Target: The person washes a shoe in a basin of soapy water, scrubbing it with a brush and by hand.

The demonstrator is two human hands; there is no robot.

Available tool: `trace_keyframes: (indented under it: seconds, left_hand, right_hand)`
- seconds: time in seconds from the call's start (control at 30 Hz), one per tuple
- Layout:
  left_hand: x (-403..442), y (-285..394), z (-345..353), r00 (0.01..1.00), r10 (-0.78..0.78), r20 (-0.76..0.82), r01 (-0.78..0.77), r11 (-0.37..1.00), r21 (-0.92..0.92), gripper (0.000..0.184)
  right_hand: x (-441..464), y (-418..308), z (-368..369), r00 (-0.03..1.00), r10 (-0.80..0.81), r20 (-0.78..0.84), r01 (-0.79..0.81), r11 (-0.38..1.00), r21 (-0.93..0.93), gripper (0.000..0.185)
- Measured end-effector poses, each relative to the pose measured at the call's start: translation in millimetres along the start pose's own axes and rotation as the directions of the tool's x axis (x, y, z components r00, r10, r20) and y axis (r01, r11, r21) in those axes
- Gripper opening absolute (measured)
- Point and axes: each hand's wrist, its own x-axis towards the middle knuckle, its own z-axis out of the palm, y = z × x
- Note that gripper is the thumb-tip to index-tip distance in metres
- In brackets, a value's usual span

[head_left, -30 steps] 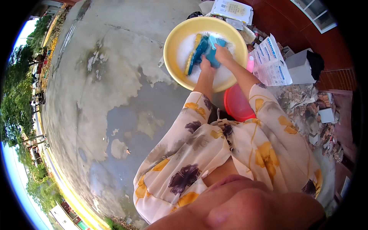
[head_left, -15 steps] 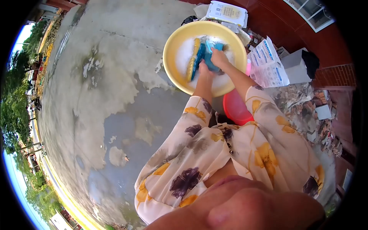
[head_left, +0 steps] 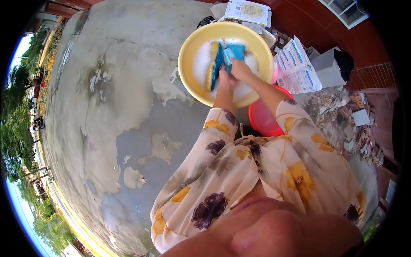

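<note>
A wide yellow basin point(head_left: 183, 70) holds white suds and a blue item that looks like a shoe or boot point(head_left: 219, 58), with a thick ridged yellow sole along its left side. My left hand point(head_left: 226, 78) grips its near end, with the fingers partly hidden. Closed in my right hand point(head_left: 240, 69) is a light blue scrubbing brush point(head_left: 228, 54), which lies against the blue surface. Suds hide the lower part of the item.
Beside the basin, close to my body, stands a red basin point(head_left: 262, 118). To the right are a printed sheet point(head_left: 297, 66), a grey box point(head_left: 329, 70) and broken-brick rubble point(head_left: 351, 113). A white carton point(head_left: 248, 12) lies beyond the basin, on wet concrete ground point(head_left: 128, 64).
My right hand and the brush have shifted slightly left and toward me across the blue item. My left hand still grips it. The whole view has moved a little.
</note>
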Motion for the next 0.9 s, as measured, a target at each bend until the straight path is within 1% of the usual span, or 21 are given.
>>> trace_keyframes:
  seconds: [0.07,0.1,0.17,0.2,0.27,0.3,0.33,0.37,0.43,0.5,0.53,0.57,0.63,0.67,0.7,0.77,0.8,0.83,0.87,0.9]
  left_hand:
    - [5,0,0,0.997,0.031,0.071,-0.026,0.997,-0.075,0.047]
    - [9,2,1,0.996,0.042,0.074,-0.037,0.996,-0.078,0.047]
    - [-2,1,3,0.998,0.029,-0.063,-0.032,0.998,-0.045,0.041]
    - [-10,1,1,0.997,0.027,-0.071,-0.030,0.998,-0.047,0.041]
    - [2,4,-2,0.999,0.050,-0.021,-0.049,0.999,0.014,0.040]
    - [12,2,-10,0.999,0.044,-0.018,-0.044,0.999,0.011,0.040]
    - [21,2,-17,0.997,0.074,-0.007,-0.073,0.997,0.032,0.042]
    - [29,0,-24,0.994,0.106,0.001,-0.106,0.993,0.052,0.045]
    - [14,-4,-16,0.995,0.095,-0.019,-0.094,0.994,0.059,0.046]
    - [-12,1,3,0.996,-0.058,-0.063,0.057,0.998,-0.027,0.047]
    - [-8,-1,1,0.995,0.039,-0.088,-0.031,0.996,0.084,0.048]
    - [-3,1,2,0.996,0.048,-0.081,-0.041,0.995,0.086,0.048]
    - [2,4,2,1.000,-0.007,-0.014,0.008,1.000,0.018,0.048]
    - [0,4,1,1.000,-0.023,0.006,0.023,0.999,-0.023,0.048]
    - [-3,4,-3,1.000,-0.024,-0.001,0.024,0.999,-0.021,0.048]
    - [-10,7,2,0.992,-0.123,-0.037,0.120,0.990,-0.079,0.050]
    - [-4,5,1,0.992,-0.124,-0.030,0.121,0.989,-0.080,0.050]
    - [12,0,-10,0.997,0.052,-0.053,-0.051,0.999,0.011,0.051]
    - [23,-4,-15,0.971,0.231,-0.060,-0.224,0.969,0.100,0.053]
    - [18,-6,-12,0.972,0.227,-0.066,-0.221,0.971,0.093,0.053]
  right_hand:
    - [26,-9,-2,0.973,0.129,-0.191,-0.128,0.992,0.020,0.048]
    - [32,-9,-2,0.974,0.117,-0.192,-0.116,0.993,0.018,0.048]
    - [23,-14,0,0.984,0.128,-0.121,-0.124,0.991,0.040,0.053]
    - [9,-14,5,0.985,0.132,-0.113,-0.128,0.991,0.041,0.053]
    - [-20,-9,12,1.000,0.007,-0.004,-0.007,0.999,0.043,0.053]
    - [-41,-16,1,1.000,0.012,-0.005,-0.012,0.999,0.038,0.053]
    - [-65,-31,-23,0.990,0.061,0.130,-0.076,0.991,0.110,0.053]
    - [-76,-39,-36,0.959,0.097,0.268,-0.147,0.974,0.173,0.052]
    - [-56,-18,-21,0.965,0.091,0.246,-0.142,0.970,0.197,0.049]
    - [-7,4,-3,0.992,0.038,0.119,-0.044,0.998,0.041,0.048]
    - [2,1,-6,0.999,0.028,-0.031,-0.028,1.000,-0.014,0.047]
    - [12,-5,-8,0.999,0.018,-0.037,-0.018,1.000,-0.014,0.047]
    - [28,-13,-4,0.985,0.071,-0.158,-0.073,0.997,-0.007,0.048]
    - [30,-10,0,0.985,0.069,-0.159,-0.068,0.998,0.012,0.047]
    - [24,-5,6,0.985,0.073,-0.155,-0.071,0.997,0.017,0.047]
    - [2,1,12,1.000,-0.017,0.000,0.017,0.999,0.033,0.047]
    - [-24,-7,3,1.000,-0.018,-0.003,0.018,0.999,0.028,0.047]
    - [-62,-24,-19,0.993,0.038,0.113,-0.053,0.989,0.139,0.047]
    - [-79,-32,-32,0.969,0.076,0.235,-0.133,0.963,0.234,0.048]
    - [-73,-24,-27,0.967,0.080,0.243,-0.137,0.964,0.228,0.048]
